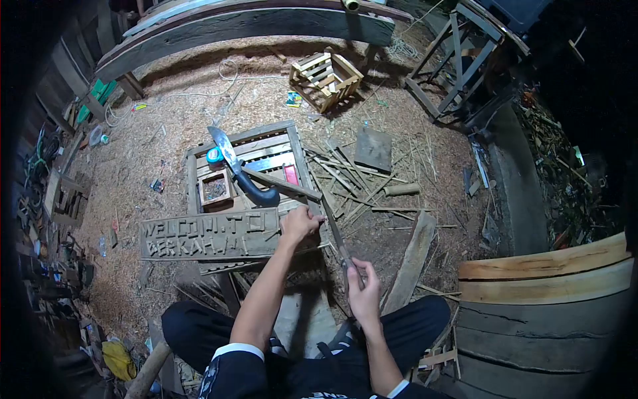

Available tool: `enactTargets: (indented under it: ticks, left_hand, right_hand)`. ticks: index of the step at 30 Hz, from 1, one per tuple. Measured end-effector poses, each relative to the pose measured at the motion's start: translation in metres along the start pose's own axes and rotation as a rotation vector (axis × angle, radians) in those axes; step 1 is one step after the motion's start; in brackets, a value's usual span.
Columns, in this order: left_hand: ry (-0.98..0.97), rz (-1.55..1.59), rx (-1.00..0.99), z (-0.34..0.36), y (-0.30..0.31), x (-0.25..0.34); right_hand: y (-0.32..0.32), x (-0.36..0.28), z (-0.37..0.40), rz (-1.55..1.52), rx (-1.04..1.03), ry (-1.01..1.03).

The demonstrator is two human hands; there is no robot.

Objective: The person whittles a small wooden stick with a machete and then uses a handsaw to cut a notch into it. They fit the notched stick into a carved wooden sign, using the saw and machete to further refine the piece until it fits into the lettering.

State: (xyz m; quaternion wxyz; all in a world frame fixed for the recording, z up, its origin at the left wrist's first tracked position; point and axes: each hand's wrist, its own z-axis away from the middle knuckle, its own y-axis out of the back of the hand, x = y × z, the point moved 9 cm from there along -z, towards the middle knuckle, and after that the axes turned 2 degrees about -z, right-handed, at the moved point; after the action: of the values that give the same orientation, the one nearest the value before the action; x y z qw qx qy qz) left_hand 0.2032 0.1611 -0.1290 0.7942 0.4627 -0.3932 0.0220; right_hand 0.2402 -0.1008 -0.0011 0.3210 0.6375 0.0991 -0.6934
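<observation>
Grips flat wooden slat (pixel 282 185) in curled left hand (pixel 299 225). Holds slim blade (pixel 335 233) tight in right hand (pixel 364 296), near lettered plank (pixel 209 236).

A long, narrow strip (pixel 337 238), grey-brown and thin as a blade, slants from lower right to upper left above the sawdust-strewn ground. Whether it is wood or metal cannot be told. Its lower end sits in the closed right hand (pixel 364 294), and its upper tip ends just beside the clenched left hand (pixel 299 223).
</observation>
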Motion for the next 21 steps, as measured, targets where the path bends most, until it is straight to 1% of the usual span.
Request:
enactTargets:
  ticks: [1,3,4,6,7,11,13,14,15,17,19,21]
  left_hand:
    - [-0.022,-0.018,0.007,0.000,-0.003,-0.001]
    - [-0.016,-0.016,0.038,0.003,0.000,-0.002]
    - [0.011,0.012,0.008,0.005,0.003,0.000]
    - [0.050,0.071,-0.066,0.007,-0.001,0.004]
    - [0.041,0.073,-0.066,0.005,-0.004,0.005]
    - [-0.014,-0.005,0.038,0.003,0.001,0.000]
    - [0.031,0.036,0.023,0.001,-0.007,-0.006]
    - [0.037,0.067,-0.055,-0.003,-0.013,-0.008]
    - [0.027,0.064,-0.057,-0.005,-0.019,-0.009]
    - [-0.003,0.002,0.057,-0.009,-0.019,-0.017]
    - [0.009,0.018,0.038,-0.013,-0.012,-0.016]
    - [0.032,0.056,-0.035,-0.007,-0.018,-0.013]
  right_hand:
    - [-0.002,0.004,-0.002,-0.005,-0.004,-0.002]
    - [-0.002,0.003,-0.006,0.075,0.040,0.119]
    - [-0.001,-0.001,-0.008,0.042,0.005,0.020]
    - [0.014,0.002,-0.001,0.042,0.001,-0.026]
    - [0.015,0.003,-0.001,0.029,-0.015,-0.046]
    - [0.009,-0.014,0.002,-0.004,0.003,-0.017]
    - [0.011,-0.013,-0.006,0.008,-0.032,0.010]
    - [0.014,-0.015,-0.007,0.018,-0.057,0.034]
    - [0.019,-0.014,-0.003,0.015,-0.047,0.037]
    - [0.025,-0.010,0.004,0.153,-0.027,0.098]
    - [0.021,-0.020,0.001,0.130,0.000,0.073]
    - [0.025,-0.023,-0.004,-0.017,-0.031,-0.019]
